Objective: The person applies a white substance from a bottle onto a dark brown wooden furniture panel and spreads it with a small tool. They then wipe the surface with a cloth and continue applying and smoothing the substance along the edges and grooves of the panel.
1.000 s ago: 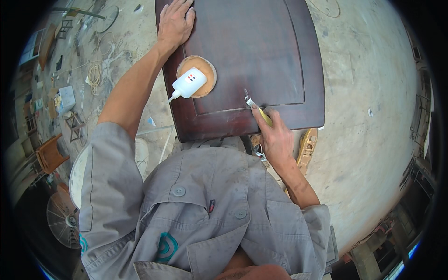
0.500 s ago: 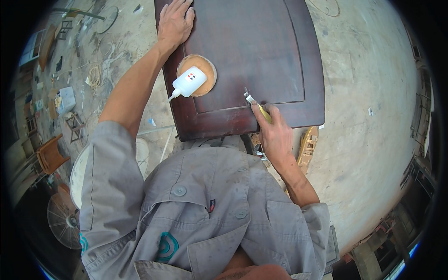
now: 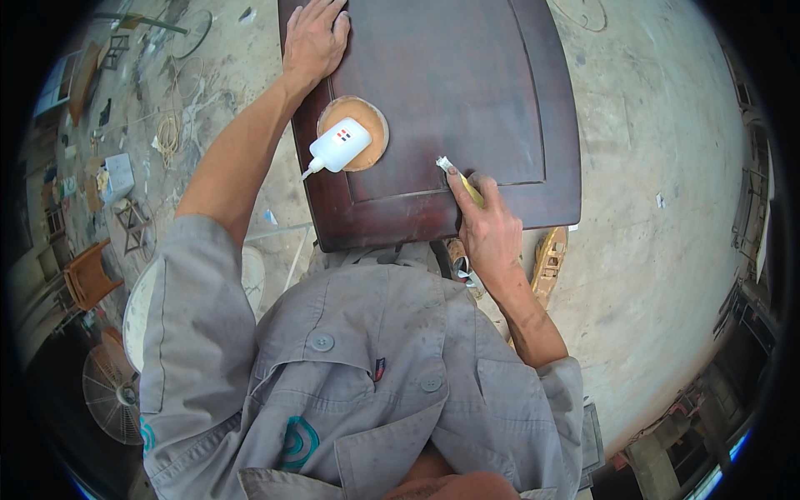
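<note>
A dark reddish-brown wooden panel (image 3: pixel 442 100) with a grooved border lies in front of me. My left hand (image 3: pixel 315 42) rests flat on its far left part, fingers stretched out and holding nothing. In my right hand (image 3: pixel 489 225) is a small yellow-handled blade (image 3: pixel 471 193), gripped near the panel's near edge. Its silver, whitish tip touches the panel just inside the groove; my fingers hide part of the handle. A white squeeze bottle (image 3: pixel 342 145) with a thin nozzle lies across a round dish of tan paste (image 3: pixel 358 108) on the panel's left side.
Concrete floor (image 3: pixel 642 250) surrounds the panel. Beyond my left arm are a coil of cord (image 3: pixel 168 137), a white box (image 3: pixel 119 177), a brown stool (image 3: pixel 93 275) and a round fan (image 3: pixel 112 392). A yellowish slotted piece (image 3: pixel 548 262) shows past the panel's near right edge.
The blade has turned slightly in my right hand, its tip staying near the same spot on the panel. Pale bits ahead of the tip no longer show. My left hand has barely moved.
</note>
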`<act>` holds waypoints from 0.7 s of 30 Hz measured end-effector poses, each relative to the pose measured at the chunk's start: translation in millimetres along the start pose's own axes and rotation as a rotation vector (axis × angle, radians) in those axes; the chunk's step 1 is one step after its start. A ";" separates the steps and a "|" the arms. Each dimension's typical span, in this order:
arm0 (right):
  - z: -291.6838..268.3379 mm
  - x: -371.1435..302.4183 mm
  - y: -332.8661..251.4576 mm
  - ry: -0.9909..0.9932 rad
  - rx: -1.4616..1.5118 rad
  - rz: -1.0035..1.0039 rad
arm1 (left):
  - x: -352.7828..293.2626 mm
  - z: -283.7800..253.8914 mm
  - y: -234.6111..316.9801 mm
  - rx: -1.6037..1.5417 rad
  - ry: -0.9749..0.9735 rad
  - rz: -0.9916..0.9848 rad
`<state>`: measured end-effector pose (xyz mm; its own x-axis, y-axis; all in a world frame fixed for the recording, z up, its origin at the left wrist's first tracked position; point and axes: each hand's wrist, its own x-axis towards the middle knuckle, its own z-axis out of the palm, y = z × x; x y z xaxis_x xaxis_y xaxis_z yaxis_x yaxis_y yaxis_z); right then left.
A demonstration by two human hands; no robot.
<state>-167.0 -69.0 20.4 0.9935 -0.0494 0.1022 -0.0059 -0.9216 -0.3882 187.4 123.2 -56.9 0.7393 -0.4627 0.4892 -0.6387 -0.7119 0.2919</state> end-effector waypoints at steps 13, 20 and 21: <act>0.2 -3.8 -3.0 -0.010 -0.012 0.016 | 0.1 0.9 -1.9 0.006 -0.010 -0.006; 3.2 3.1 -3.7 0.014 -0.006 0.007 | 0.5 2.0 -3.5 0.024 0.008 0.010; 2.6 1.2 -4.6 0.012 -0.006 0.015 | 1.2 2.6 -3.2 0.019 0.011 0.008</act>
<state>-165.6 -63.8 19.9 0.9919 -0.0678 0.1070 -0.0216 -0.9228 -0.3847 190.8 123.5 -59.4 0.7316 -0.4631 0.5003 -0.6407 -0.7178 0.2724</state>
